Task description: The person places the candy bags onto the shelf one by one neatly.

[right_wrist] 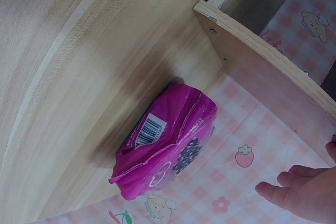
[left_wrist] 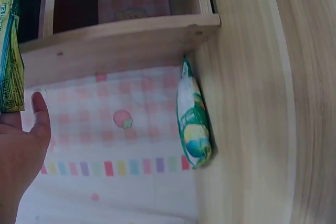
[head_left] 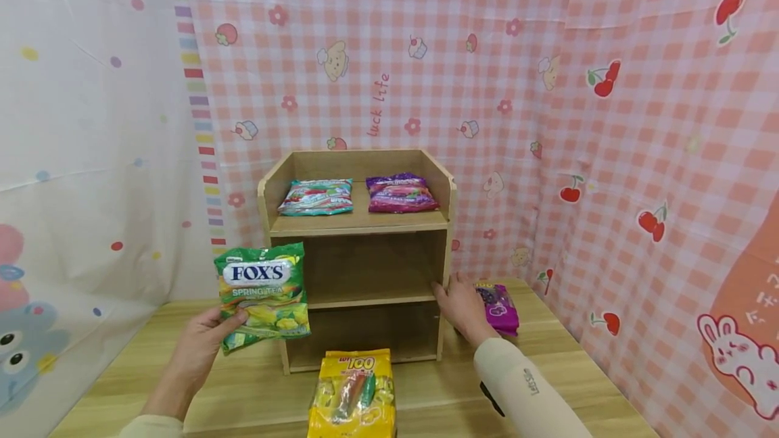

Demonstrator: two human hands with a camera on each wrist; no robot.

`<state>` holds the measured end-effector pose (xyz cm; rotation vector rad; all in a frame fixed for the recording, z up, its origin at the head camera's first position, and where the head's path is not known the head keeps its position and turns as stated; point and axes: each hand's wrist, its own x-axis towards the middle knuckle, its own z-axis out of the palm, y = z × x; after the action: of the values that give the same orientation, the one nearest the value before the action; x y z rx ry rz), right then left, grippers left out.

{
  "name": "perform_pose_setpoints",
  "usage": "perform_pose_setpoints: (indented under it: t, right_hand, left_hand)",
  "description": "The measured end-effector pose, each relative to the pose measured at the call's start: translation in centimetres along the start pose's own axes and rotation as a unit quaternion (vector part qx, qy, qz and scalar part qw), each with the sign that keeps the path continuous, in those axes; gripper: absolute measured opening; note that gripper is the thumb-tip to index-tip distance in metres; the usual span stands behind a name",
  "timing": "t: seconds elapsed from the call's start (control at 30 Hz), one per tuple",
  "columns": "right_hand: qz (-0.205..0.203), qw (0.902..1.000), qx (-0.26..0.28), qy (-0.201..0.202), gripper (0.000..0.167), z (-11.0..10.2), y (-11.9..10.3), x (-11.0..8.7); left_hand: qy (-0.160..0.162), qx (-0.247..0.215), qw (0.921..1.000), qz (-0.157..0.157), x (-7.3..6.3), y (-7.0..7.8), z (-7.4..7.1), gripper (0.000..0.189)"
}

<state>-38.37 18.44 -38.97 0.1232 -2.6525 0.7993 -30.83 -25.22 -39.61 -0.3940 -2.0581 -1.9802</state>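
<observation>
My left hand point(head_left: 197, 347) pinches a green FOX'S Spring Tea candy bag point(head_left: 268, 299) at its lower left corner, thumb across its front. The bag stands upright in the air before the left side of a wooden shelf unit point(head_left: 359, 224). In the left wrist view, only an edge of this bag shows. At the unit's right side, my right hand point(head_left: 464, 306) touches the side panel with its fingers extended. Just right of that hand a purple candy bag point(head_left: 502, 313) lies on the table, partly hidden by the hand in the head view.
On the top shelf lie a turquoise candy bag point(head_left: 316, 197) and a purple-pink candy bag point(head_left: 402, 195). A yellow candy bag point(head_left: 351, 397) stands in front of the unit. A green-white bag point(left_wrist: 193, 116) rests beside the unit's left panel. Patterned curtains point(head_left: 389, 53) enclose the table.
</observation>
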Motion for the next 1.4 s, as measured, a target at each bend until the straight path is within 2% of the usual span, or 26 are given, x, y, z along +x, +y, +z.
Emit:
perform_pose_setpoints:
  t: [0.27,0.47,0.63,0.83,1.03,1.13,1.4]
  right_hand:
    - [0.003,1.0,0.003,-0.005,0.046,0.1,-0.1,-0.2]
    - [0.003,1.0,0.005,-0.003,0.043,0.0,0.0,-0.3]
    - [0.004,0.9999,0.007,-0.007,0.051,0.2,-0.2,-0.1]
    - [0.002,1.0,0.008,-0.004,0.047,0.1,-0.5,-0.1]
    - [0.009,0.9999,0.01,-0.006,0.051,0.2,-0.3,-0.1]
    - [0.011,0.9999,0.009,-0.004,0.046,0.2,-0.2,-0.2]
    - [0.004,1.0,0.0,0.005,0.048,0.1,-0.1,-0.1]
  left_hand:
    - [-0.005,0.015,0.9999,0.004,0.0,0.5,2.0,0.023]
    - [-0.013,0.01,0.9998,0.014,0.2,0.7,3.6,0.024]
    - [-0.005,0.018,0.9998,0.0,0.3,0.7,4.4,0.027]
    - [0.006,0.048,0.9987,-0.018,0.5,0.7,5.5,0.033]
    - [0.025,0.088,0.9953,-0.033,0.6,0.7,6.6,0.033]
    - [0.033,0.098,0.9937,-0.043,0.7,0.8,7.1,0.034]
    - [0.058,0.139,0.9877,-0.044,1.7,1.0,8.5,0.032]
